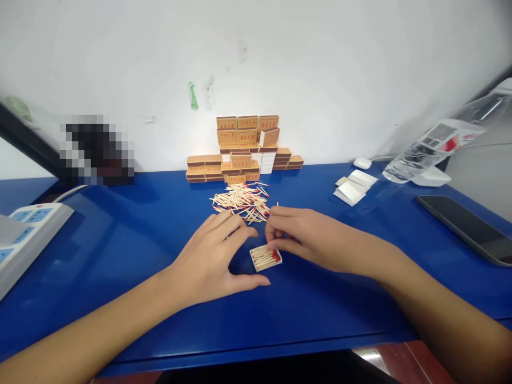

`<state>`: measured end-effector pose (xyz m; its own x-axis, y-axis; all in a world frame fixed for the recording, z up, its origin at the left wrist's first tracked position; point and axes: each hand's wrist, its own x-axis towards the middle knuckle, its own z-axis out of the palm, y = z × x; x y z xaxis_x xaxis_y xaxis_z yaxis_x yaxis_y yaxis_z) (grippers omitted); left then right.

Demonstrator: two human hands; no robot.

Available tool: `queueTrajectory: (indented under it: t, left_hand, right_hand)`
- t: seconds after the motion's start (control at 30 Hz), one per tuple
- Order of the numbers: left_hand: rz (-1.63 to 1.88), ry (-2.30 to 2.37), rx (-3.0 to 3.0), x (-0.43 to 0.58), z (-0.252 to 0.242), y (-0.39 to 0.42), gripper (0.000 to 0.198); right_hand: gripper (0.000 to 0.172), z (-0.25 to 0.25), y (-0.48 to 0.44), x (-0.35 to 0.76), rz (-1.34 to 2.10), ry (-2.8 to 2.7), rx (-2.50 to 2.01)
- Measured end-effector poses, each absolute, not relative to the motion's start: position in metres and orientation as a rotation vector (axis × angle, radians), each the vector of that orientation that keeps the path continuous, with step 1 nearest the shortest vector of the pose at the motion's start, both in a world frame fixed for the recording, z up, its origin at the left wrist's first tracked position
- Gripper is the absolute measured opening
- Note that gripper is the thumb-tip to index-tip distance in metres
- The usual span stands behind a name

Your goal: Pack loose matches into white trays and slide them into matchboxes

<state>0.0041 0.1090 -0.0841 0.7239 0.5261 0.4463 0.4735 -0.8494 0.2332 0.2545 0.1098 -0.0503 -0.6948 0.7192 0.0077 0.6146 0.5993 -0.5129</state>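
A small white matchbox tray (266, 258) lies on the blue table (132, 234), partly filled with red-tipped matches. My right hand (304, 234) hovers over its far right corner, fingers pinched together on a few matches. My left hand (214, 256) rests on the table just left of the tray, fingers spread and curved, thumb lying below the tray, holding nothing. A loose heap of matches (242, 202) lies right behind both hands.
Stacked brown matchboxes (244, 149) stand against the white wall. White empty trays (354, 186) lie at the right, near a white earbud case (362, 162), a plastic bottle (432, 146) and a dark phone (468, 226). A power strip (24, 229) sits at the left edge.
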Motion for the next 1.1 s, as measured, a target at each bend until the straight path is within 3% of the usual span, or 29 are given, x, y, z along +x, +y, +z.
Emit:
queueTrajectory:
  t: [0.17,0.27,0.57,0.63,0.77,0.97,1.1]
  left_hand:
    - [0.718,0.816,2.811,0.005,-0.083,0.109,0.031]
    - [0.698,0.810,2.793,0.006,-0.082,0.109,0.025]
    - [0.737,0.805,2.785,0.000,-0.081,0.112,0.023]
    - [0.750,0.826,2.784,-0.002,-0.081,0.114,0.023]
    - [0.746,0.858,2.759,-0.004,-0.083,0.117,0.022]
    - [0.658,0.902,2.756,-0.005,-0.084,0.120,0.025]
    - [0.682,0.883,2.762,-0.006,-0.085,0.122,0.031]
  right_hand:
    - [0.018,-0.059,0.099,0.243,0.621,-2.705,-1.134]
    - [0.018,-0.059,0.097,0.240,0.600,-2.703,-1.133]
    - [0.021,-0.051,0.116,0.260,0.383,-2.448,-1.234]
    - [0.021,-0.050,0.119,0.264,0.483,-2.452,-1.222]
    - [0.040,-0.050,0.116,0.264,0.724,-2.554,-1.192]
    - [0.040,-0.051,0.126,0.269,0.755,-2.486,-1.209]
    - [0.028,-0.051,0.171,0.290,0.504,-2.195,-1.450]
